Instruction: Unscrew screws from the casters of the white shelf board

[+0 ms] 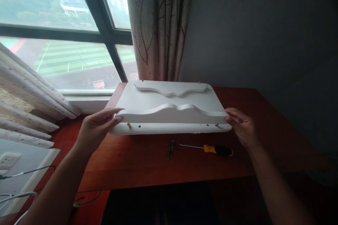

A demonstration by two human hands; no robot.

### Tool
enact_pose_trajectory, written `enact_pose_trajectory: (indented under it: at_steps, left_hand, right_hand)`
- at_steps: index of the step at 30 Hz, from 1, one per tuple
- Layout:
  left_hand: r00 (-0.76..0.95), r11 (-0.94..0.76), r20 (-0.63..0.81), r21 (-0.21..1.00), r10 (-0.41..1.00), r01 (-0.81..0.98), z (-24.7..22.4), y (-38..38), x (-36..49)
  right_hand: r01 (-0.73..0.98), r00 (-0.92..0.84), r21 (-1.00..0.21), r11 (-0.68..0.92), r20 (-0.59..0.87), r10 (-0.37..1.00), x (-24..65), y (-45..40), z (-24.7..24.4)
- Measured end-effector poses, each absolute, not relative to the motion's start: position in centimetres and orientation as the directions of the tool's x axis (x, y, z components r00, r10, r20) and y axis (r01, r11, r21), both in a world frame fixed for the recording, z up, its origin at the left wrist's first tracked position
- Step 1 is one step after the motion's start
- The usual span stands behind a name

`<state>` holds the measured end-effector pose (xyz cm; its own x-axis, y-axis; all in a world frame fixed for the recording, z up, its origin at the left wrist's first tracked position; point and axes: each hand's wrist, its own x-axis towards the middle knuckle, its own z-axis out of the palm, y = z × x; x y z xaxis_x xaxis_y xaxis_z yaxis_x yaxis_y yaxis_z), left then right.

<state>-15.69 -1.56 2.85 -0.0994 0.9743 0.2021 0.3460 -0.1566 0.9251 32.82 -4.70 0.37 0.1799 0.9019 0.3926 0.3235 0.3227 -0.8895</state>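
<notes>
Between my two hands I hold a white wavy-edged board [173,115], its curved edge facing up. My left hand [99,121] pinches its left end between thumb and fingers, and my right hand [241,124] grips the right end. Just under it lies a white rectangular panel [158,101] with rounded corners. Along the panel's near edge a wooden dowel [129,125] sticks up on the left, a second shows at the right, and dark holes [139,126] sit beside them. A similar wavy board [171,88] lies on the panel's far side, near two more dowel tips.
The panel rests on a reddish-brown wooden table [142,168]. In front of it lie several screws [172,147] and a yellow-and-black screwdriver [215,149]. Behind are a patterned curtain [161,24] and a window [79,56]. At lower left are a wall socket [10,161] and cables [29,194].
</notes>
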Motion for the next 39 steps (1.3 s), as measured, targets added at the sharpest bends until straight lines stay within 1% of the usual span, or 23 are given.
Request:
enact_pose_trajectory:
  at_steps: [4,6,9,12,16,19,23,27,30,36,38,39]
  left_hand:
    - [-0.009,-0.261,0.296,0.857,0.955,0.444,3.4,-0.6,-16.0]
    - [0.038,-0.301,0.325,0.82,0.945,0.488,3.7,-0.2,-16.1]
    - [0.073,-0.319,0.336,0.775,0.939,0.546,3.8,0.4,-16.2]
    - [0.127,-0.374,0.383,0.687,0.915,0.624,3.4,1.4,-16.2]
    - [0.179,-0.46,0.484,0.559,0.857,0.69,3.0,2.7,-15.8]
    - [0.217,-0.512,0.533,0.499,0.817,0.699,3.2,3.1,-15.4]
    - [0.3,-0.576,0.534,0.48,0.79,0.662,3.4,3.3,-15.2]
    - [0.34,-0.588,0.511,0.474,0.79,0.655,3.4,3.4,-15.2]
    - [0.344,-0.584,0.498,0.481,0.796,0.654,3.4,3.4,-15.3]
    - [0.351,-0.578,0.48,0.491,0.804,0.652,3.0,3.2,-15.7]
    - [0.318,-0.568,0.505,0.482,0.802,0.667,2.7,3.0,-15.9]
    - [0.275,-0.543,0.52,0.482,0.809,0.687,2.5,2.9,-16.1]
  right_hand:
    - [0.347,0.123,-0.874,0.34,0.401,0.908,33.3,-3.4,0.7]
    - [0.389,0.087,-0.85,0.354,0.417,0.905,33.5,-2.8,0.7]
    - [0.518,0.006,-0.762,0.389,0.458,0.889,33.7,-2.2,0.9]
    - [0.626,-0.066,-0.645,0.438,0.516,0.854,33.8,-1.5,0.9]
    - [0.699,-0.125,-0.528,0.483,0.575,0.809,33.9,-0.5,0.5]
    - [0.718,-0.149,-0.469,0.515,0.618,0.772,34.0,0.1,0.3]
    - [0.745,-0.2,-0.409,0.527,0.617,0.761,34.0,0.5,0.5]
    - [0.776,-0.207,-0.382,0.502,0.598,0.774,33.8,0.6,0.8]
    - [0.781,-0.213,-0.375,0.5,0.592,0.777,33.7,0.6,0.8]
    - [0.782,-0.255,-0.32,0.535,0.619,0.743,33.8,0.6,0.3]
    - [0.788,-0.235,-0.327,0.521,0.624,0.746,34.2,0.5,0.0]
    - [0.794,-0.205,-0.342,0.502,0.627,0.752,34.5,0.5,-0.2]
